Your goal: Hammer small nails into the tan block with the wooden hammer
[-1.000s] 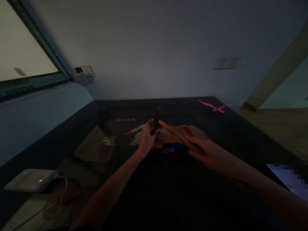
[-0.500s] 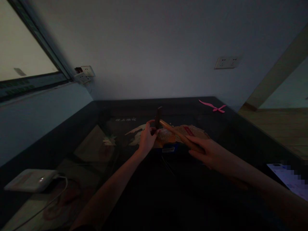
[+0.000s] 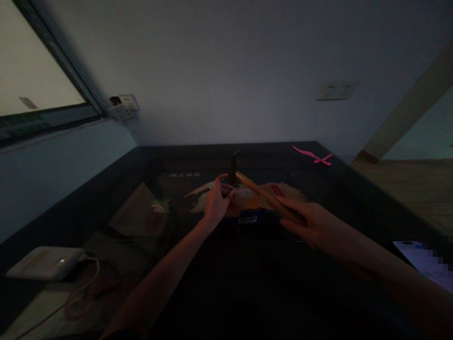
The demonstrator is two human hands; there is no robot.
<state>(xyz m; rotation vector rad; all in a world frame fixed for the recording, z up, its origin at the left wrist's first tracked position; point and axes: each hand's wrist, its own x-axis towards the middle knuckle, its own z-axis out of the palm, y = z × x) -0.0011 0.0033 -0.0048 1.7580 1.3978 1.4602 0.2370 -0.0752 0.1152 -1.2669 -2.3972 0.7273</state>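
My right hand is wrapped round the wooden handle of a hammer. The hammer's dark head stands upright at the far end of the handle, just above and beside the fingertips of my left hand. Thumb and forefinger of the left hand are pinched together; what they hold, if anything, is too small and dark to make out. Behind the handle lies a tan, printed patch on the dark tabletop, with a blue item bearing a pale label in front of it.
A white power bank with a cable lies at the near left. On the right is a phone-like lit screen, partly blurred out. A pink ribbon rests near the far right corner. Wall sockets are beyond the table.
The hammer head has risen slightly from the left fingertips, and my right hand has shifted a little to the right. My left hand stays in nearly the same place.
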